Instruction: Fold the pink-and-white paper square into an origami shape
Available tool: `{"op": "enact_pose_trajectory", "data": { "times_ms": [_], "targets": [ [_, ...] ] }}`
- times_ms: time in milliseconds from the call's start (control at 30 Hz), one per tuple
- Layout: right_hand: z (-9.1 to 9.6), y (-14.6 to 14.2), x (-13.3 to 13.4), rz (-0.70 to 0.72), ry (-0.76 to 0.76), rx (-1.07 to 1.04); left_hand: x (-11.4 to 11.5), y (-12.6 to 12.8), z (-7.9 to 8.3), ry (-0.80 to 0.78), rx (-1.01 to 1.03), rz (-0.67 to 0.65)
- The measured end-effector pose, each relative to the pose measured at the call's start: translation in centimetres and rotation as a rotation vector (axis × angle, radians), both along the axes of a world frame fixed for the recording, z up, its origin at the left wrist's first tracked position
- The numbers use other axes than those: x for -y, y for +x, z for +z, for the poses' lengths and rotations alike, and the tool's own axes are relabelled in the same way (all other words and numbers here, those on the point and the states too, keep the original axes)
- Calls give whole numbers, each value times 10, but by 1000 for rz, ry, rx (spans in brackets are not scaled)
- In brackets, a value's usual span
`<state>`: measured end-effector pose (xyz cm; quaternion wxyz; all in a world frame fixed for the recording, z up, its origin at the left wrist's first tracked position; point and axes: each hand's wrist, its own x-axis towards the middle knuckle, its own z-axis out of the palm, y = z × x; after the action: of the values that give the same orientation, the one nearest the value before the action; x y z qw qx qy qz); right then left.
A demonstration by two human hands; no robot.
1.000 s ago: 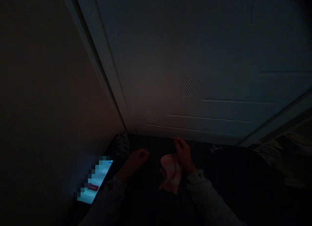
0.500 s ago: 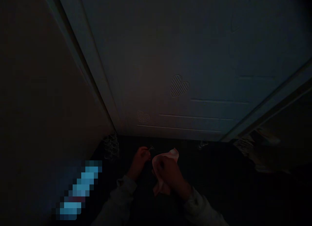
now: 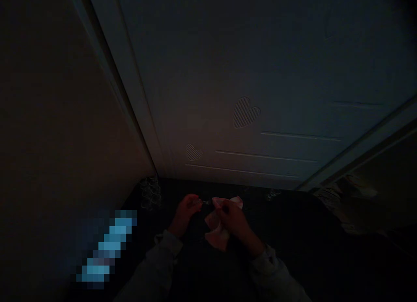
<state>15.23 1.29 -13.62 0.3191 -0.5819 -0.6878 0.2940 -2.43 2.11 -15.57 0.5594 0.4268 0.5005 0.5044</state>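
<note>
The scene is very dark. On the left, my left hand (image 3: 187, 208) has its fingers closed round a small clear glass (image 3: 207, 202), whose end sticks out to the right; its exact shape is hard to make out. My right hand (image 3: 233, 217) pinches a pale pinkish cloth (image 3: 217, 239), which hangs below the fingers and shows above them too. The cloth's upper edge is close to the glass; whether they touch I cannot tell. Both hands are over a dark tabletop (image 3: 192, 267).
Several clear glasses (image 3: 150, 193) stand at the back left corner. More glassware (image 3: 272, 193) is at the back right. A pale panel with embossed hearts (image 3: 246, 113) rises behind. A bright pixelated patch (image 3: 107, 250) lies left, and pale crumpled material (image 3: 355, 206) right.
My right hand and the cloth have come slightly nearer the glass's end, and the cloth has folded differently. The glass now points more to the right. The view has shifted slightly.
</note>
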Motion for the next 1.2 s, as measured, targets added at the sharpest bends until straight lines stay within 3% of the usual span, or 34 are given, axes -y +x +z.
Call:
{"op": "enact_pose_trajectory", "data": {
  "times_ms": [133,267,433,633,767,900,1067,1200],
  "targets": [
    [2,8,-16,16,-38,-381,-2,5,0,-10,62,-56],
    [-3,-6,-20,149,-16,-497,-6,12,1,19,83,-109],
    [-15,-16,-24,140,-35,-462,-18,15,-1,85,32,-88],
    [-8,-13,-30,192,21,-284,-29,16,-3,90,-111,-5],
    [-7,-13,-31,237,30,-186,-31,15,-5,72,-99,-36],
    [-13,-15,-29,182,54,-128,-33,14,-10,25,-41,-87],
    [-19,-18,-27,124,21,-240,-34,14,-14,-40,19,-127],
    [-24,-14,-30,181,-10,-332,-34,14,-15,-47,76,-89]
  ]
}}
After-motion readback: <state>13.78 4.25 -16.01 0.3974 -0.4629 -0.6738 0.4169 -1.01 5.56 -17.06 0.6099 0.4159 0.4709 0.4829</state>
